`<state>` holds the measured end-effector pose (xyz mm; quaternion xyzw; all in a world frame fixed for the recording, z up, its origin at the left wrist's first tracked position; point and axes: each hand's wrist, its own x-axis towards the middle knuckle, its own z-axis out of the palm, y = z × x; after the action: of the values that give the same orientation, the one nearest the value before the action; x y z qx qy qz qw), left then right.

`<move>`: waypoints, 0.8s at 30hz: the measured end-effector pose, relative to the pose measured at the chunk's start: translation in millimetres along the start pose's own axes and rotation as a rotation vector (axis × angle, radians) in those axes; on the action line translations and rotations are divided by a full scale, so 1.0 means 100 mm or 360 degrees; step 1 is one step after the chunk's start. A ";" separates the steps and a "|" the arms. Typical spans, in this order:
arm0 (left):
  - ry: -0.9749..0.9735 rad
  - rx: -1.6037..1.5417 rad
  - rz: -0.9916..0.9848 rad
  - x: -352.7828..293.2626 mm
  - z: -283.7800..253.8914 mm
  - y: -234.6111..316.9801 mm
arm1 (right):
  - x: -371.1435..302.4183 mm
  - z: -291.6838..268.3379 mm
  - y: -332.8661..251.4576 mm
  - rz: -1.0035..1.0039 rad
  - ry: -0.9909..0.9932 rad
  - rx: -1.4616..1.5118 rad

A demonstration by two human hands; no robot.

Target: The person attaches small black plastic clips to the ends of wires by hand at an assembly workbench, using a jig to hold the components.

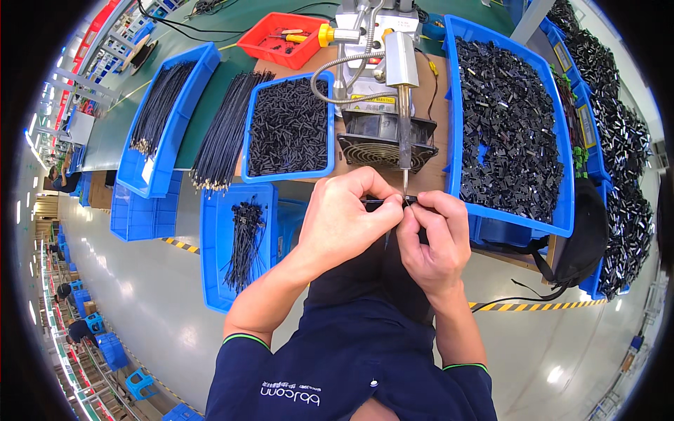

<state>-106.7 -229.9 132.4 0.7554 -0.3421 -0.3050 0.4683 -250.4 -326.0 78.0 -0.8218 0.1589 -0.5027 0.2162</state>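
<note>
Just below the tip of a mounted soldering iron [404, 130], both my hands meet with fingertips pinched together. My left hand [351, 214] is closed on a thin black cable [372, 202], a short dark length of which shows between the fingers. Beside it, my right hand [437, 242] pinches a small black part [411, 199], mostly covered by the fingertips, so its exact kind is hard to make out. The iron's tip points down right at the meeting fingertips. Behind it sits a black fan [386, 137].
A blue bin of small black parts [455, 126] stands right; a blue tray of short black sleeves [330, 126] stands left. Further left lie black cables [228, 130] and a cable bin [200, 88]. A lower blue bin [210, 281] holds bundled cables. A red tray [263, 24] sits behind.
</note>
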 end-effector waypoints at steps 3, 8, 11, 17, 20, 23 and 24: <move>0.0009 0.0017 0.0031 0.00 0.00 -0.01 | 0.00 0.01 0.00 -0.0002 0.0010 -0.0003; 0.0015 -0.0020 0.0059 0.00 0.01 -0.02 | -0.02 0.00 -0.01 0.0021 -0.0001 0.0033; 0.0013 -0.0012 0.0063 -0.01 0.00 0.00 | -0.01 0.00 -0.01 0.0018 -0.0007 0.0035; 0.0021 -0.0019 0.0068 0.00 0.01 -0.01 | -0.03 0.01 0.00 0.0019 -0.0002 0.0032; 0.0027 -0.0004 0.0074 0.00 0.00 0.01 | -0.01 0.00 -0.01 0.0019 -0.0007 0.0034; 0.0033 -0.0004 0.0088 0.00 0.01 -0.01 | -0.02 0.00 -0.01 0.0024 -0.0007 0.0038; 0.0035 -0.0018 0.0090 0.00 0.01 -0.02 | -0.02 0.00 -0.01 0.0023 -0.0007 0.0038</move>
<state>-107.4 -229.8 130.1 0.7461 -0.3563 -0.2853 0.4848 -250.8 -324.2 76.7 -0.8191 0.1584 -0.5011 0.2299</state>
